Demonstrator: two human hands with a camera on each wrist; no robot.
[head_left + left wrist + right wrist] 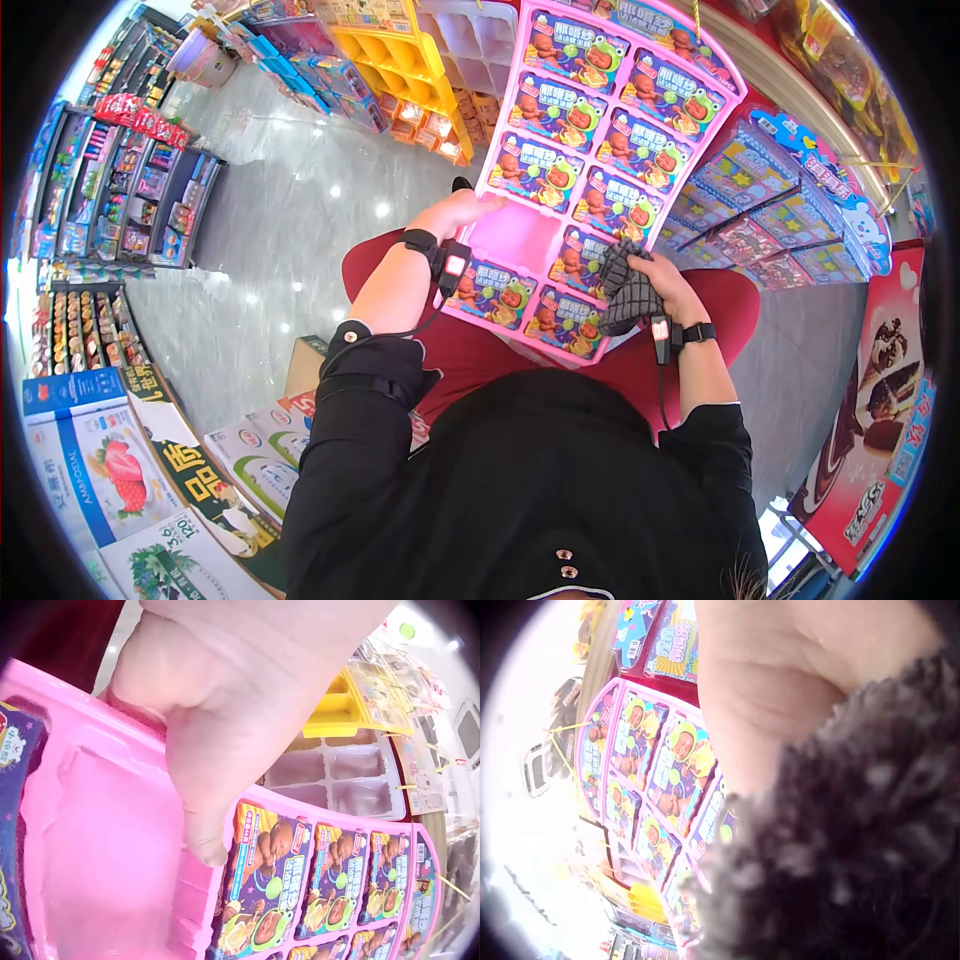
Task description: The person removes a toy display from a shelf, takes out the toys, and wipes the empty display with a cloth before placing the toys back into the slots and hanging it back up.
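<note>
Head view, nearest first: a person in a black top [520, 470] and red trousers [715, 310] has a pink tray [67, 701] before them, its near end between the thighs; whether it rests on them cannot be told. The left hand [455, 215] is clamped on the tray's left rim, the thumb laid over the front face beside a bare compartment [517, 242]. The right hand [672, 285] is closed around a dark grey cloth [628, 295], bunched at the tray's right edge and covering part of one box; the right wrist view shows the cloth blurred and fuzzy.

The tray has two columns of five compartments. Nine hold purple printed boxes [558, 110] with a green frog-hooded figure; the fourth down on the left shows only its pink floor. The tray's long axis runs away from the lap, slanting to the right at the far end, where an arched header card [675, 32] sits. The print stands upright as seen from the person's side.

Beyond, at the right, a blue display [770, 200] holds flat packs in columns. Past the tray's upper left are a yellow tray [437, 62] with moulded pockets and a pale tray [470, 40] next to it. Farthest left stand stocked shelves [140, 180].
</note>
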